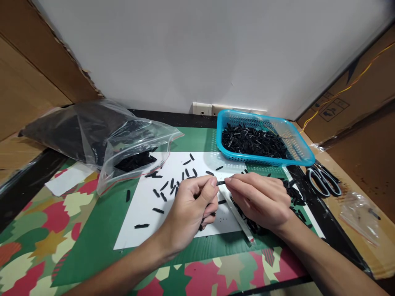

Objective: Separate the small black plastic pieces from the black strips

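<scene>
Both forearms are bare and angle inward from the lower corners, the left forearm (132, 263) slanting up to the right, the right forearm (324, 255) slanting up to the left. The left hand (195, 201) is turned thumb side up, its thumb (207, 194) pressed toward the bent index finger and the other fingers curled into the palm. The right hand (262, 199) shows its back, fingers extended leftward and pinched together at the tips. The two pinches face each other, close but apart.
</scene>
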The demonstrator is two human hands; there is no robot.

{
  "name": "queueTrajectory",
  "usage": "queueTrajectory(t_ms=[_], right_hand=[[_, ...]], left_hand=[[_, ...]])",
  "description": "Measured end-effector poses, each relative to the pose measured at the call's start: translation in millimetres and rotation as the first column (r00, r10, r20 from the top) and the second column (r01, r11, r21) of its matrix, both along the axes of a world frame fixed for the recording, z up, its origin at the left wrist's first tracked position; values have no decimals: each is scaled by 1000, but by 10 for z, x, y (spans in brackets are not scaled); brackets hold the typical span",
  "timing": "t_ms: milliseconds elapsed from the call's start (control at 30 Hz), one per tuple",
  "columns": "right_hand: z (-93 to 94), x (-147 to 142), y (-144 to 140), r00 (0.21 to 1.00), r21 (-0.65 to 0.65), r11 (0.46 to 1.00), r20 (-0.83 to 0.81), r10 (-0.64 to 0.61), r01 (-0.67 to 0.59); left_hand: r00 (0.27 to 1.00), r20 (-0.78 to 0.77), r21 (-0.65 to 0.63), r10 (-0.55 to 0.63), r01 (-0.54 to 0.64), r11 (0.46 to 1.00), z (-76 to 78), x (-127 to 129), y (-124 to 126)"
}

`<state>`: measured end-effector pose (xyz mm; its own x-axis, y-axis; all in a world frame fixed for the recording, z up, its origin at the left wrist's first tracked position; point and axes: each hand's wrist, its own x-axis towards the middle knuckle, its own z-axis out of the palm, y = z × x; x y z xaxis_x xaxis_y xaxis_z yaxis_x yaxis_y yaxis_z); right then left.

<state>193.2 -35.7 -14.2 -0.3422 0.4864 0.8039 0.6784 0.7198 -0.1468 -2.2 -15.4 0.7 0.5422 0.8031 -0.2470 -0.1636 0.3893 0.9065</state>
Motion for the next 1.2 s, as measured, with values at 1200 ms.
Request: queueTrajectory(t_ms=[1200], right_hand=[[-3,-1,36,980,-353,935,-195,-43,-30]], left_hand=[[997,68,-152,-48,58,987,50,-25,16]])
